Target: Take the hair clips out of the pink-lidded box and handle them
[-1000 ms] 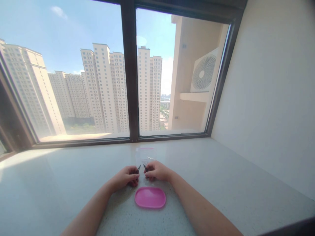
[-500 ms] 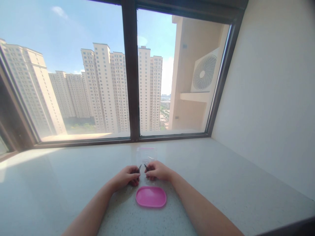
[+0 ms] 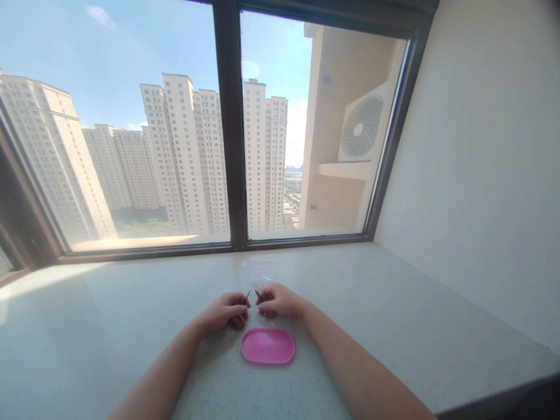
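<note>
My left hand point(image 3: 225, 310) rests on the pale counter, its thumb and fingers closed on a thin black clip-like piece point(image 3: 248, 295) whose tip points up and right. Facing it across a small gap, my right hand point(image 3: 280, 300) pinches a second small black clip-like piece point(image 3: 258, 295), tip up and left. Both pieces are too small and too covered by fingers to name surely. Just in front of my hands lies a shallow pink oval tray point(image 3: 268, 346). A clear zip bag point(image 3: 258, 268) with a pink strip lies flat behind them.
The pale speckled counter point(image 3: 131, 326) runs back to a dark-framed window point(image 3: 236, 175). A white wall point(image 3: 481, 175) closes the right side. At the lower right the counter ends in a dark edge point(image 3: 503, 399).
The left piece showed two spread prongs earlier; now it looks like a single line. Both hands stay nearly in place, and the whole view has shifted slightly.
</note>
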### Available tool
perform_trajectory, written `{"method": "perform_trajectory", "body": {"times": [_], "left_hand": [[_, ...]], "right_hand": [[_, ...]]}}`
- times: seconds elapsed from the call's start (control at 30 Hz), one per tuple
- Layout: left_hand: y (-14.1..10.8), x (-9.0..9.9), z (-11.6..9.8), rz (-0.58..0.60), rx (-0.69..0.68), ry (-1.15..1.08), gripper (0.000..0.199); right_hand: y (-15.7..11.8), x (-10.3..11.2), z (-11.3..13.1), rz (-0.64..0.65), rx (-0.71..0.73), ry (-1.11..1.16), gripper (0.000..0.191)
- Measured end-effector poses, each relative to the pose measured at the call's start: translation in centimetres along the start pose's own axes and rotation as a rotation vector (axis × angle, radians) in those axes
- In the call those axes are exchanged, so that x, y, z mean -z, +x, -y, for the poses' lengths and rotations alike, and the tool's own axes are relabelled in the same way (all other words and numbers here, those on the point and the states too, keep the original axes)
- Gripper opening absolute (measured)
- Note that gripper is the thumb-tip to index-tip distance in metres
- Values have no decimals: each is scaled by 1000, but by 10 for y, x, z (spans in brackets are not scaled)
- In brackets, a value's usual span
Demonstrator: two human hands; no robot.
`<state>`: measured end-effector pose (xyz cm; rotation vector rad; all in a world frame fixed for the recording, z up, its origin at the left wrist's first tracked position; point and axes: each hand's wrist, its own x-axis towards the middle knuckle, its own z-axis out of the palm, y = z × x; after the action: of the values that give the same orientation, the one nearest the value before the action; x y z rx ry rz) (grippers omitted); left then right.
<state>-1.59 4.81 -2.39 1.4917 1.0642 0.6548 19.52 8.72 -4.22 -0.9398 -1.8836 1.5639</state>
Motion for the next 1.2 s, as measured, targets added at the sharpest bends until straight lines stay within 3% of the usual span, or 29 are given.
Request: {"method": "perform_trajectory", "body": {"times": [1.2], "left_hand": [[2,4,1,15,3,18,28]], "right_hand": [[0,2,2,31,35,-48,16]]}}
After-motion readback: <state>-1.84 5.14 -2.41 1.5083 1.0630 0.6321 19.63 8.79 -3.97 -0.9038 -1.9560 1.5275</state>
